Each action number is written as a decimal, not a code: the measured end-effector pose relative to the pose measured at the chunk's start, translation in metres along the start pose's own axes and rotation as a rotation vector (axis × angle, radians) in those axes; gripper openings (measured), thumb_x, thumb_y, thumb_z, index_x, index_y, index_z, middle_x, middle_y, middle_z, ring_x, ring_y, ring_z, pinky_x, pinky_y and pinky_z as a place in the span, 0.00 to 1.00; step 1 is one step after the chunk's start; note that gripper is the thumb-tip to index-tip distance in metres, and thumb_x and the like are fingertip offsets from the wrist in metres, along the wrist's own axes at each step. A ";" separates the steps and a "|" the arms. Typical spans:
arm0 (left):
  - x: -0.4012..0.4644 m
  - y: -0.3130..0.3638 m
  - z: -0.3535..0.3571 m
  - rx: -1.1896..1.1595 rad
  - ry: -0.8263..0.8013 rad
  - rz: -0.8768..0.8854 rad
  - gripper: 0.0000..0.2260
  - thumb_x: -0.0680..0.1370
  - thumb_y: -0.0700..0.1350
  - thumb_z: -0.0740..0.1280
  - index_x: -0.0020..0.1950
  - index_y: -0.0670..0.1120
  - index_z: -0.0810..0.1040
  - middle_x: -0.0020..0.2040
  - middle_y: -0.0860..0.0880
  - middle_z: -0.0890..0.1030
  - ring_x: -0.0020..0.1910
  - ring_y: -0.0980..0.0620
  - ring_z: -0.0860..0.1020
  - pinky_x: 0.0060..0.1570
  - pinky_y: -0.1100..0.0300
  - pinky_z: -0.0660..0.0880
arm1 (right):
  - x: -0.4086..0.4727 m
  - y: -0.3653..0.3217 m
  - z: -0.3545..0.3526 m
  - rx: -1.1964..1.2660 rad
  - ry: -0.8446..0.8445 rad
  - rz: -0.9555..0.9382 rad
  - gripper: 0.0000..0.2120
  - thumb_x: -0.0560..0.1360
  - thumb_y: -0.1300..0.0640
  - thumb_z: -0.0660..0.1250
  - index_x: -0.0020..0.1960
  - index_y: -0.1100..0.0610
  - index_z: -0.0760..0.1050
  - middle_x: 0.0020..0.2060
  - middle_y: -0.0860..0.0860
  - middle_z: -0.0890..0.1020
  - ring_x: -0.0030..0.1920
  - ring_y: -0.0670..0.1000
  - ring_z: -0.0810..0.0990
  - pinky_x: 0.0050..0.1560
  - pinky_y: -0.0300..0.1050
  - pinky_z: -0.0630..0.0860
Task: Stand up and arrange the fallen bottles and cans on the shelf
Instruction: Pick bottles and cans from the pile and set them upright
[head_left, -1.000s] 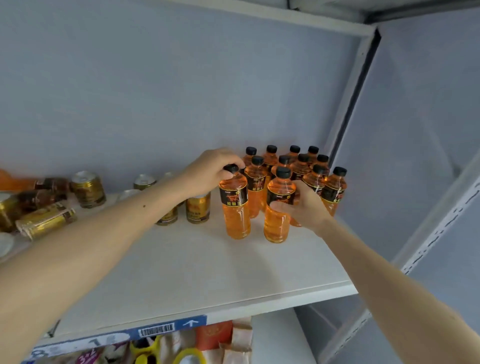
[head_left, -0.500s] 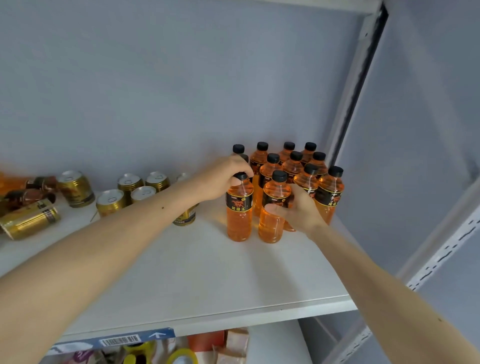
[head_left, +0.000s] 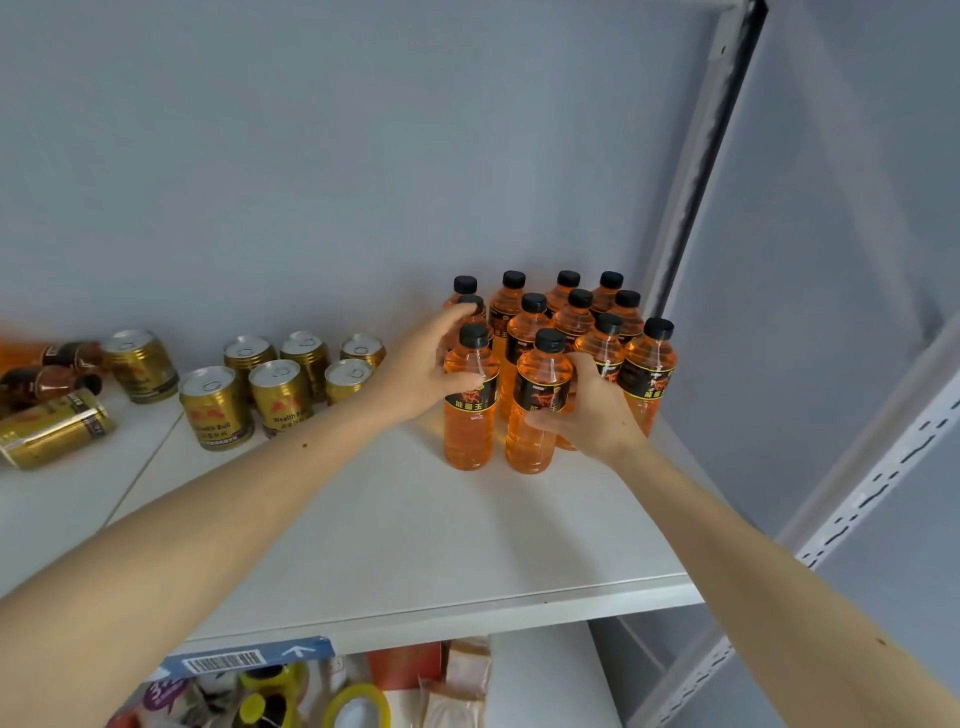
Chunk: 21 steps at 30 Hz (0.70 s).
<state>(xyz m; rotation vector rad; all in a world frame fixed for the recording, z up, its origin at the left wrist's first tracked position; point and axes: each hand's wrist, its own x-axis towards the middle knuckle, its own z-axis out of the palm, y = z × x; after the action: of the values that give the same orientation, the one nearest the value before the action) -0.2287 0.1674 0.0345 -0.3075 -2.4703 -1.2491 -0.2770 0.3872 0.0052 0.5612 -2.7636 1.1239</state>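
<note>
While both hands (head_left: 587, 410) grip front bottles (head_left: 535, 405), bare shelf (head_left: 415, 545) up to its edge.

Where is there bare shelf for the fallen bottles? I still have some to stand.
Free: the front strip of the shelf, between cans and bottles. Crowded: the right back corner and the far left, where fallen bottles lie.

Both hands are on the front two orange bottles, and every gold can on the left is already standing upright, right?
Not quite. In the head view, one gold can at the far left lies on its side, next to fallen bottles. The other cans stand upright. The left hand and right hand are indeed on the front two orange bottles.
</note>
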 end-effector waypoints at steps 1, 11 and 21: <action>-0.006 -0.004 0.005 -0.064 0.028 -0.031 0.36 0.69 0.40 0.76 0.72 0.55 0.63 0.65 0.58 0.70 0.58 0.65 0.70 0.47 0.77 0.70 | -0.003 0.002 0.002 -0.007 -0.004 0.011 0.39 0.66 0.50 0.78 0.69 0.54 0.61 0.63 0.51 0.77 0.60 0.54 0.78 0.51 0.42 0.75; -0.055 -0.057 0.074 -0.157 0.215 -0.383 0.31 0.65 0.47 0.79 0.63 0.46 0.69 0.58 0.49 0.78 0.54 0.51 0.77 0.52 0.60 0.73 | -0.035 0.029 0.052 -0.012 0.028 0.171 0.28 0.70 0.49 0.74 0.63 0.57 0.66 0.58 0.56 0.80 0.55 0.59 0.80 0.54 0.56 0.78; -0.048 -0.065 0.090 0.001 0.237 -0.380 0.31 0.68 0.60 0.72 0.65 0.46 0.70 0.60 0.44 0.75 0.57 0.45 0.76 0.56 0.47 0.76 | -0.024 0.026 0.064 0.044 0.071 0.189 0.24 0.74 0.54 0.71 0.62 0.57 0.61 0.59 0.57 0.79 0.55 0.61 0.80 0.54 0.58 0.78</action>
<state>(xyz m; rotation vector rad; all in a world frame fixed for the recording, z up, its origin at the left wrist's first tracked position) -0.2261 0.2008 -0.0819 0.3110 -2.3884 -1.3363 -0.2617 0.3669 -0.0636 0.2619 -2.7835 1.2195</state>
